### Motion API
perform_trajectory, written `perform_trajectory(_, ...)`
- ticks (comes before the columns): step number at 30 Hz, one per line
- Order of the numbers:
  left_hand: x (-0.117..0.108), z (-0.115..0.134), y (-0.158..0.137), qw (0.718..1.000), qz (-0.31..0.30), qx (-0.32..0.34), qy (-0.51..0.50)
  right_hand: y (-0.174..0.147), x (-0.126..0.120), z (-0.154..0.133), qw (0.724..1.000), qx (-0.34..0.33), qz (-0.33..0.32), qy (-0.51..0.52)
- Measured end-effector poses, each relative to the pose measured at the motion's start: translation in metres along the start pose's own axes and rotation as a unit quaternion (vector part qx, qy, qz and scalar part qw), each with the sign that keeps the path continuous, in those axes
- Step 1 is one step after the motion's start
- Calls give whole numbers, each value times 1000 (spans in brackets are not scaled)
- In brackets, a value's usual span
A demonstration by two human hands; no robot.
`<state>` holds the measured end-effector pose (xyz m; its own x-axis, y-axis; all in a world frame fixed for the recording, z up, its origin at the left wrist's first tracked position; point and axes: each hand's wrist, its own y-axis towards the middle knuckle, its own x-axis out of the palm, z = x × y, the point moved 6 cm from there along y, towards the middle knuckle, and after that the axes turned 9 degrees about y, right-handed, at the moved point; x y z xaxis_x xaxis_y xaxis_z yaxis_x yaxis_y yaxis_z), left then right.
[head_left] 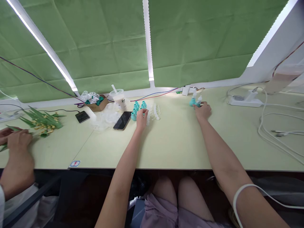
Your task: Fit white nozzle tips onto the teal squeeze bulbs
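Observation:
My left hand reaches to a cluster of small teal bottle-shaped pieces. Its fingers are pinched at the cluster's right side; what lies between them is hidden. Just right of these fingers are rows of small white pieces. Farther right, my right hand has its fingers closed around a teal bottle-shaped piece with a white pointed top. A similar teal piece with a white top stands beside it, to the left.
Left of the cluster are a phone, clear plastic bags, a lidded cup and a cardboard box. A power strip with white cables lies right. At far left, another person's hands handle green artificial stems.

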<state>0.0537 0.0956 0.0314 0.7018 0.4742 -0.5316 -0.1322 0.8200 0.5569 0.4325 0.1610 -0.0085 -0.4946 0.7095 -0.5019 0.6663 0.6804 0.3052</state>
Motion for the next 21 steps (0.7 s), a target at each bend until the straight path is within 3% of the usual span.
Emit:
perform_trajectory(11, -2, 1, 0, 1000, -3, -8, -6, -5, 6, -5, 995, -17, -48, -85)
perform_trajectory(21, -2, 3, 0, 1000, -4, 7, 22, -4, 2, -7, 993, -39, -44, -101)
